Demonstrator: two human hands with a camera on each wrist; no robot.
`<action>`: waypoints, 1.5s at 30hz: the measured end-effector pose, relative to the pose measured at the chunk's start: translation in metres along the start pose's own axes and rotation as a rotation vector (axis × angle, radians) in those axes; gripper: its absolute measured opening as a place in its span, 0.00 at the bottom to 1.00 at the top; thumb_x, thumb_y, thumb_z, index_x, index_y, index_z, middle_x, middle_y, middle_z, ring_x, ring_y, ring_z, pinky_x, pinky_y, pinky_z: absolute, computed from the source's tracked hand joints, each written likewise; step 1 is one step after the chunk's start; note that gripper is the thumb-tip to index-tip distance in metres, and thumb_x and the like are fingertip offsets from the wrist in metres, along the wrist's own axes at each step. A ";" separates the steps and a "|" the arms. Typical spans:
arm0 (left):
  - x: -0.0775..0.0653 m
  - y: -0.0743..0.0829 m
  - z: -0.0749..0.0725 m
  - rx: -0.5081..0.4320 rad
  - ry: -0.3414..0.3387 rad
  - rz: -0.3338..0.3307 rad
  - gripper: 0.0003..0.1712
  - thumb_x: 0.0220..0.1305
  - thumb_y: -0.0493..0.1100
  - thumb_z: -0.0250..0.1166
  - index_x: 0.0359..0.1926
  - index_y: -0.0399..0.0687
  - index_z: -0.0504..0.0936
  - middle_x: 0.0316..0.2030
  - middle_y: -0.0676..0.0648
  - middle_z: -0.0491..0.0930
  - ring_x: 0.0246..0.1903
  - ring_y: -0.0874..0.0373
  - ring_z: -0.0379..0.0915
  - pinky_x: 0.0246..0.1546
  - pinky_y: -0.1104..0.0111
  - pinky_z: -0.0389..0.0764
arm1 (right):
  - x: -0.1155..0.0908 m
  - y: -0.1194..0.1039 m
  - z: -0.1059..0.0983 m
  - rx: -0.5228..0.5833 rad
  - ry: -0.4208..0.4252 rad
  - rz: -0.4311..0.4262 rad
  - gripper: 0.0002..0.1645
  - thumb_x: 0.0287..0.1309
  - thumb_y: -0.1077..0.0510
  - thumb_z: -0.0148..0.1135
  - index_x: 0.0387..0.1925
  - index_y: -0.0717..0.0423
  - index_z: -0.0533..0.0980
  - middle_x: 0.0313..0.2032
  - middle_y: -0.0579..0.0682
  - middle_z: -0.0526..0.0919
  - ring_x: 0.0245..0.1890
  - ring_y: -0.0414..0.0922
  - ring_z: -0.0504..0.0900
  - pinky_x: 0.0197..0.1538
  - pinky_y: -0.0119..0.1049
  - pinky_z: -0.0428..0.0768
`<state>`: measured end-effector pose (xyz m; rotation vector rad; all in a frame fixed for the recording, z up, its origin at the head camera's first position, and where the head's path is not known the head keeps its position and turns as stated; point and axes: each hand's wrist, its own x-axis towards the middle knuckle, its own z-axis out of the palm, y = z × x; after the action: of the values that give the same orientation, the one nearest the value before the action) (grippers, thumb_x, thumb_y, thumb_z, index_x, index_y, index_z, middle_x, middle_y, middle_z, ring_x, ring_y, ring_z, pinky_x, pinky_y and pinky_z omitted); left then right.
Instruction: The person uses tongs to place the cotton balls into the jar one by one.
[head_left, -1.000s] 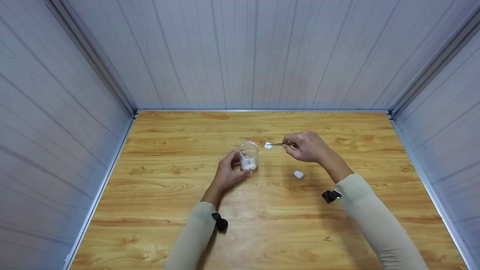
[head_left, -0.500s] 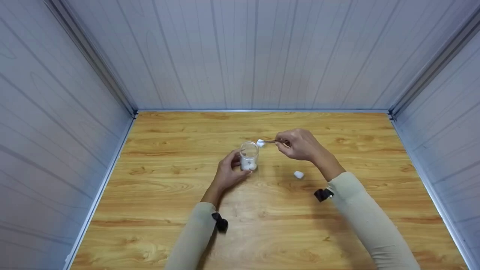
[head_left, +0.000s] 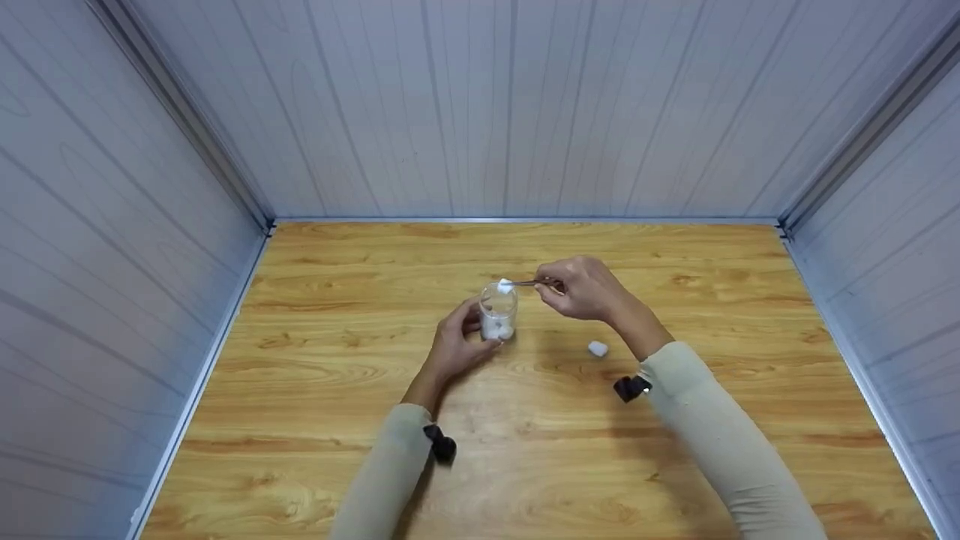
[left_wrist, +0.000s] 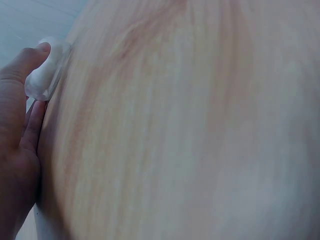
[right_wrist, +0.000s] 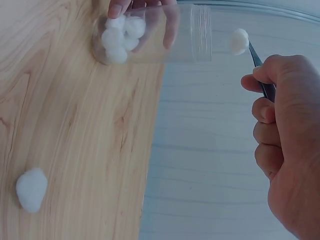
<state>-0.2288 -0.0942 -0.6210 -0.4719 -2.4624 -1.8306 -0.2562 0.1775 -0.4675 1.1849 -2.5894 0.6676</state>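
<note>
My left hand [head_left: 456,345] grips a clear jar [head_left: 499,304] low down, its thumb on the near side. Several cotton balls [right_wrist: 120,37] lie in the bottom of the jar, which stands upright on the table with its mouth uncovered. In my right hand [head_left: 581,289] a pair of tweezers [head_left: 525,283] is pinched between thumb and fingers. One cotton ball [right_wrist: 239,41] is held at the tweezers' tips, above the jar's mouth and apart from the rim in the right wrist view. The left wrist view shows only the jar's lower part [left_wrist: 45,75] and the left thumb.
A single loose cotton ball [head_left: 598,349] lies on the wooden table [head_left: 540,450], to the right of the jar and nearer me. Pale panel walls [head_left: 480,112] enclose the table at the back and on both sides.
My right hand has moved left, carrying the tweezers and cotton ball from right of the jar to over its mouth. The left hand, jar and loose cotton ball have stayed put.
</note>
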 end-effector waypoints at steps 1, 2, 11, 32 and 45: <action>0.000 0.000 0.000 0.001 0.002 0.002 0.45 0.59 0.32 0.85 0.76 0.37 0.77 0.65 0.32 0.86 0.65 0.36 0.85 0.70 0.51 0.91 | 0.001 0.000 0.001 0.000 0.003 -0.003 0.09 0.72 0.60 0.67 0.40 0.60 0.89 0.30 0.56 0.94 0.23 0.48 0.83 0.28 0.42 0.81; 0.000 0.000 0.000 0.001 0.001 0.004 0.45 0.59 0.32 0.85 0.76 0.37 0.77 0.65 0.32 0.86 0.65 0.37 0.85 0.69 0.51 0.91 | 0.001 0.000 0.002 0.000 0.005 -0.006 0.09 0.72 0.60 0.67 0.39 0.60 0.89 0.30 0.56 0.94 0.23 0.48 0.83 0.27 0.42 0.81; 0.000 0.000 0.000 0.015 0.002 0.010 0.45 0.60 0.32 0.85 0.76 0.35 0.76 0.63 0.31 0.86 0.64 0.36 0.86 0.69 0.53 0.92 | 0.002 -0.001 0.006 -0.005 0.022 -0.042 0.08 0.72 0.60 0.68 0.37 0.59 0.88 0.28 0.55 0.93 0.22 0.46 0.81 0.26 0.39 0.78; -0.001 -0.002 0.000 0.016 -0.001 0.026 0.46 0.59 0.32 0.85 0.76 0.36 0.76 0.66 0.32 0.86 0.64 0.36 0.86 0.68 0.54 0.92 | 0.000 0.001 0.009 0.005 -0.004 -0.027 0.07 0.72 0.60 0.67 0.39 0.58 0.88 0.34 0.56 0.96 0.30 0.53 0.94 0.34 0.52 0.93; -0.001 -0.004 0.000 0.014 0.005 0.033 0.45 0.59 0.32 0.85 0.76 0.35 0.76 0.65 0.31 0.86 0.64 0.35 0.86 0.68 0.48 0.92 | 0.000 0.000 0.007 0.017 -0.003 -0.028 0.08 0.72 0.59 0.68 0.40 0.59 0.88 0.33 0.56 0.96 0.26 0.52 0.90 0.32 0.53 0.90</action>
<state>-0.2291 -0.0949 -0.6246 -0.5040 -2.4470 -1.7990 -0.2560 0.1745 -0.4734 1.2255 -2.5698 0.6836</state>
